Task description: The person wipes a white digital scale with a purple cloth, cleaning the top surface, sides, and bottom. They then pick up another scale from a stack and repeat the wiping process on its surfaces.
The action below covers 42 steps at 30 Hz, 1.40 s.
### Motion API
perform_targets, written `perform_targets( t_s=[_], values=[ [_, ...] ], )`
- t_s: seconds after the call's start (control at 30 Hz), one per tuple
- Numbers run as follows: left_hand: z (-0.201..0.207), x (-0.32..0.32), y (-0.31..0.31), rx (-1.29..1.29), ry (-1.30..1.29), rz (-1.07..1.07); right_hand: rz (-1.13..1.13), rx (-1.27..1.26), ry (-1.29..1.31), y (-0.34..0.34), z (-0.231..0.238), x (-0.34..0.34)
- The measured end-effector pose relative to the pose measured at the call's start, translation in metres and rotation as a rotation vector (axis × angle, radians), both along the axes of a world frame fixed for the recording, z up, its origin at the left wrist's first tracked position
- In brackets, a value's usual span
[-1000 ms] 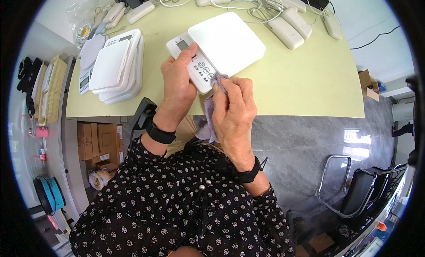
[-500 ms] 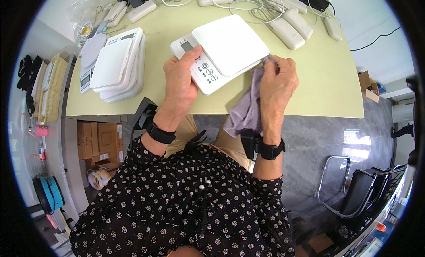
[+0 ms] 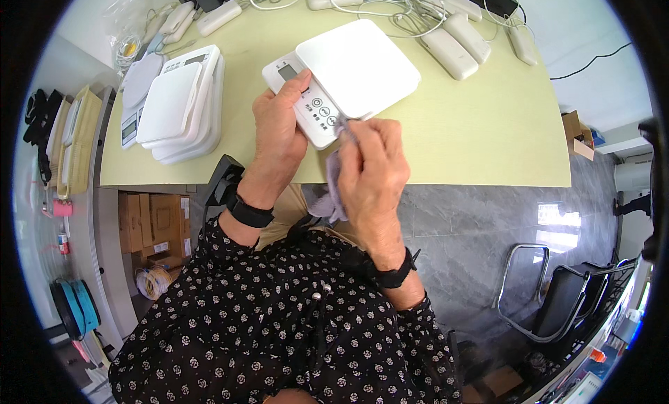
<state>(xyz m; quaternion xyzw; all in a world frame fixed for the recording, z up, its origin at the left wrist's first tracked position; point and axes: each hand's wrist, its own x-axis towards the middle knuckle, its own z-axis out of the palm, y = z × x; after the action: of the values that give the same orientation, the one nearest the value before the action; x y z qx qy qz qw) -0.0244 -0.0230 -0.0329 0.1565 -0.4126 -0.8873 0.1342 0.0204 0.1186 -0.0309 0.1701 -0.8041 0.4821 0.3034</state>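
Head view, read as a clock with twelve at the top: the white, square-platformed digital kitchen scale (image 3: pixel 359 68) is just to the right of twelve o'clock, turned slantwise above the pale green tabletop (image 3: pixel 488 139). Whether its underside rests there or is raised, I cannot tell.

The bare left hand (image 3: pixel 281 129) grips it at the scale's eight o'clock, thumb pressed on top beside the small grey display (image 3: pixel 287 72), the other fingers curled beneath the edge and mostly hidden. At the scale's five to six o'clock, the bare right hand (image 3: pixel 376 160) has its fingertips pinched together on a soft mauve-grey cloth (image 3: pixel 334 181), one bunched end against the platform's near corner, the rest hanging loose toward six o'clock.

The scale looks light and stiff, probably smooth plastic, so a polished edge could slip from dry fingers. Its display and button panel (image 3: pixel 320 115) seem the parts to spare from hard pressure; the raised platform may give or rock if used as a handle. The sounder hold is the lower body's rim, thumb above and fingers under. The cloth should be limp, nearly weightless and easily bunched.
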Motion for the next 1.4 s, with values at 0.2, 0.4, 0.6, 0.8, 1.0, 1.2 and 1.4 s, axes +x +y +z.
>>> perform_targets(
  t_s=[0.2,0.4,0.6,0.8,1.0,1.2,1.4],
  values=[
    [0.000,0.000,-0.003,-0.045,-0.058,-0.024,-0.155,-0.011,-0.040,0.031,-0.004,-0.043],
    [-0.001,0.001,-0.008,-0.017,-0.056,-0.057,-0.275,0.005,-0.092,0.049,0.001,-0.071],
    [-0.003,-0.004,-0.006,0.018,-0.035,-0.021,-0.176,-0.118,-0.207,0.036,-0.005,-0.060],
    [-0.002,-0.005,0.002,0.034,0.007,0.045,-0.079,-0.108,-0.032,-0.008,-0.003,-0.011],
    [-0.004,0.000,0.006,-0.070,0.019,0.027,-0.046,-0.138,-0.096,-0.001,-0.005,-0.010],
    [-0.006,0.002,0.015,-0.012,0.086,0.081,-0.079,-0.110,-0.195,0.009,-0.004,-0.022],
    [0.003,0.022,-0.003,0.012,0.101,-0.199,-0.070,-0.078,-0.222,0.020,-0.001,-0.023]
  ],
)
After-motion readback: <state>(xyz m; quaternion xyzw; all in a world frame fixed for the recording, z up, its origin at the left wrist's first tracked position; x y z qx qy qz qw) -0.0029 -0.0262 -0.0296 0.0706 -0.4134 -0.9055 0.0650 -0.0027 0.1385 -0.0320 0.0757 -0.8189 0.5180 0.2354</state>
